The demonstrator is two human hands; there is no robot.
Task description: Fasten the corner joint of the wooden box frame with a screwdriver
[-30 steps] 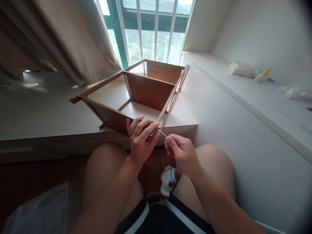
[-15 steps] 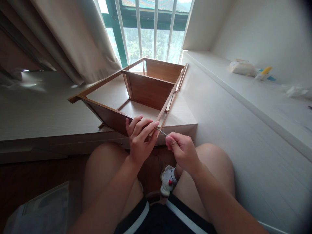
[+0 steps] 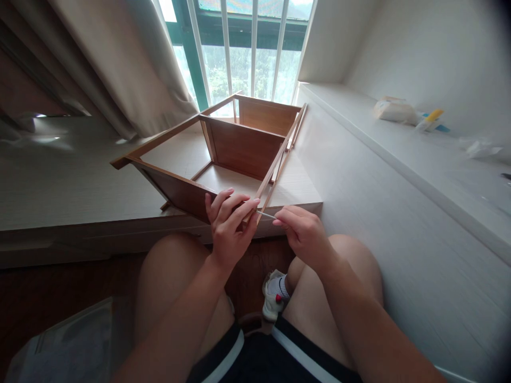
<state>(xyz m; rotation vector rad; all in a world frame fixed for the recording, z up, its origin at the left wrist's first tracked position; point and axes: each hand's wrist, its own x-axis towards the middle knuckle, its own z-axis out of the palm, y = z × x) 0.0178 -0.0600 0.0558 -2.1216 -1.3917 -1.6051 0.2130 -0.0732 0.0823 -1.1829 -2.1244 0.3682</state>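
Wooden rack (image 3: 243,143) on the pale bench (image 3: 80,183) by a window (image 3: 247,64), left hand (image 3: 232,229) with fingers clamped on its near corner, right hand (image 3: 304,233) with fingers clamped on a thin metal rod (image 3: 266,215).

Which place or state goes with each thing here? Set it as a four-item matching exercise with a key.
1. Left hand
2. Right hand
3. Wooden frame
4. Curtain

A. Resting on the pale ledge
B. Hanging left of the window
C. Pinching the thin metal rod
D. Touching the frame's near corner

Pairs: 1-D, 2-C, 3-A, 4-B
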